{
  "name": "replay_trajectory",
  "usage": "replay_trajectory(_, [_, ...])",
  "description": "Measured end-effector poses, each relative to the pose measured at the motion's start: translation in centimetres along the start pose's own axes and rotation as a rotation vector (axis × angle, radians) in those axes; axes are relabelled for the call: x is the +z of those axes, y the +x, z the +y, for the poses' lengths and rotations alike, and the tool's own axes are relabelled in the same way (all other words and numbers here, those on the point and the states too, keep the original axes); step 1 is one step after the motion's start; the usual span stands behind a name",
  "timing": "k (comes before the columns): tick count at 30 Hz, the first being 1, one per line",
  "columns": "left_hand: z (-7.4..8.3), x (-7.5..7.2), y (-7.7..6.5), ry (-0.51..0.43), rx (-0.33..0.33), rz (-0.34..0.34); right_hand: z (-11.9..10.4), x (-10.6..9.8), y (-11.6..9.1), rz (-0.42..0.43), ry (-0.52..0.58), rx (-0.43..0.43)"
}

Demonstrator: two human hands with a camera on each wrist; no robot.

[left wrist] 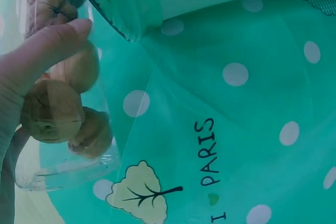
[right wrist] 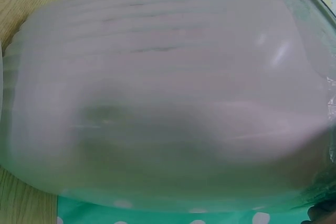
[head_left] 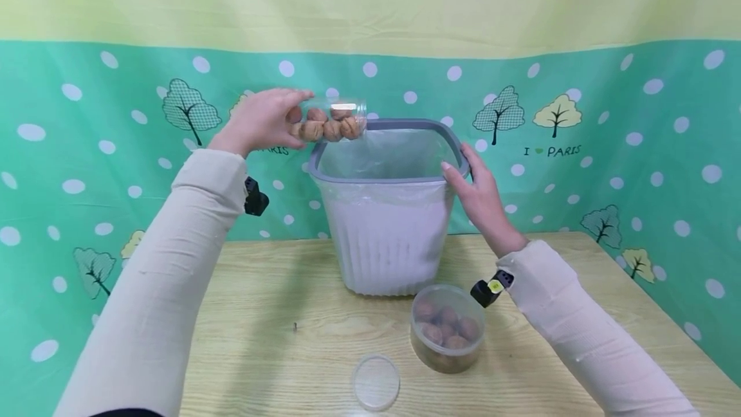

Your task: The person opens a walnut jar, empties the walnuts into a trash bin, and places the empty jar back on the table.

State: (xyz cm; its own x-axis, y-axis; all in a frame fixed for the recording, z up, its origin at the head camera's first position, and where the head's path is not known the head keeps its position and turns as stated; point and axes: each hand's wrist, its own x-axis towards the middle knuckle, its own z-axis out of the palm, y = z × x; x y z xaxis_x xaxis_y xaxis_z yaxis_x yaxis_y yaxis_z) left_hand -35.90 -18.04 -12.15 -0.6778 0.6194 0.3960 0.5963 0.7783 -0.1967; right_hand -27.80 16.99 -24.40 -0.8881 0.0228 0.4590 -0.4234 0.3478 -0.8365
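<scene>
Fingers of the left hand [head_left: 260,122] curl round a clear cylindrical jar [head_left: 362,110] of brown walnuts [head_left: 313,130], held on its side; thumb and fingers of the right hand [head_left: 485,197] grip the grey rim [head_left: 382,179] of a tall, white, ribbed bin [head_left: 390,237] at its right. Nearest on the pale wood-grain table [head_left: 249,346] lies a flat, round, clear lid [head_left: 376,383]. Just beyond, to the right, stands a round translucent tub [head_left: 446,364] with more walnuts inside. Farther back the bin stands upright, lined with a clear bag [head_left: 382,153]. The jar's right end is at the bin's left side; I cannot tell whether they touch. Farthest hangs a yellow and white-spotted green cloth [head_left: 405,24].
</scene>
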Motion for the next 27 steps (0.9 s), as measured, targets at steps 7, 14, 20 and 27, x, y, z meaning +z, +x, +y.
replay_trajectory(7, [-0.2,0.0,-0.3,-0.029,-0.016,-0.024,0.1,0.1,0.1,0.000,-0.010,0.015])
replay_trajectory(14, [-0.4,0.2,-0.5,-0.039,-0.007,-0.041,0.2,0.0,0.1,0.005,-0.005,0.002])
replay_trajectory(20, [-0.5,0.2,-0.5,-0.019,-0.021,-0.022,-0.4,0.0,-0.1,-0.005,-0.007,0.002])
replay_trajectory(27, [-0.5,0.0,-0.6,-0.033,-0.022,-0.023,-2.5,0.1,-1.1,-0.008,0.005,-0.005])
